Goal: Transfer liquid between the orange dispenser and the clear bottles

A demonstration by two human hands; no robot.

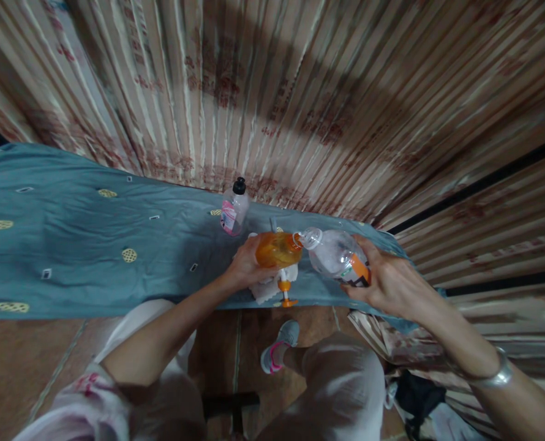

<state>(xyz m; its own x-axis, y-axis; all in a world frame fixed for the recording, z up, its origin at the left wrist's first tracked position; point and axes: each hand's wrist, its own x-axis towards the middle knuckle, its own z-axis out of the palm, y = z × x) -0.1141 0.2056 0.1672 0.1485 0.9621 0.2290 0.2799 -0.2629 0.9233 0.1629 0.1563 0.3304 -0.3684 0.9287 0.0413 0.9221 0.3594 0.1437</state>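
Note:
My left hand [245, 263] is wrapped round an amber bottle [277, 250], tilted with its mouth to the right. My right hand [380, 275] grips a clear plastic bottle [334, 252] with an orange and black label, tipped with its neck to the left. The two mouths meet or nearly meet; whether liquid passes between them I cannot make out. Below the amber bottle lies an orange and white pump top [286, 294], partly over a white cloth or tissue [266, 289]. Behind my left hand stands a clear bottle with a black cap and pink label [234, 208].
A blue-green cloth with yellow pineapple prints [84, 245] covers the long, narrow surface. Pleated patterned curtains [254, 92] hang right behind it and along the right side. My legs and a grey shoe [279, 346] are below the front edge. A dark bag-like item [419, 398] lies at lower right.

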